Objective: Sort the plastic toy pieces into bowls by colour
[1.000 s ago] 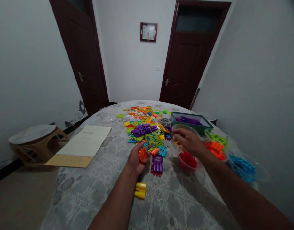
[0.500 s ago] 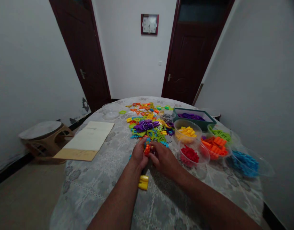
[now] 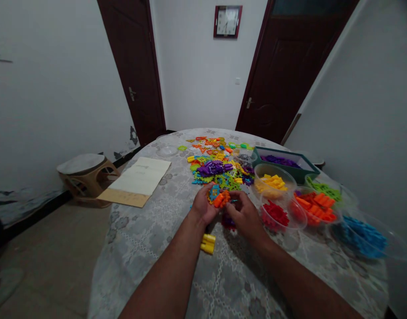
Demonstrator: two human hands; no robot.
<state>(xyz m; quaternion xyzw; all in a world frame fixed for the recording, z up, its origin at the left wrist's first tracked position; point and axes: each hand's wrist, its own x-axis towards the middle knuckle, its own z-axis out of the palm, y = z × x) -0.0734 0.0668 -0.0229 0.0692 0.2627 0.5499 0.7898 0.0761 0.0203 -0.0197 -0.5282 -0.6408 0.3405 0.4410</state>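
Note:
Interlocking plastic building pieces, blue and orange (image 3: 220, 200), rest in my left hand (image 3: 203, 206), its fingers curled round them. My right hand (image 3: 246, 215) pinches the orange side from the right, thumb and forefinger together. Part of a purple and red piece (image 3: 227, 221) shows on the table beneath my hands, mostly covered by the right one. Close to my left wrist lies a yellow piece (image 3: 208, 244) with rounded tubes. Beyond the hands spreads a mixed pile of pieces, with purple ones (image 3: 211, 168) on top.
Clear bowls at right hold yellow pieces (image 3: 273, 182), red pieces (image 3: 275, 215), orange pieces (image 3: 318, 207), green pieces (image 3: 324, 189) and blue pieces (image 3: 364, 237). A dark green box (image 3: 289, 169) of purple pieces stands behind. An open notebook (image 3: 140, 179) lies left; a stool (image 3: 83, 179) stands beyond the table edge.
My right hand has come from the yellow bowl to the pieces in my left hand. The held pieces have turned, showing more blue and orange. The view has swung left and down.

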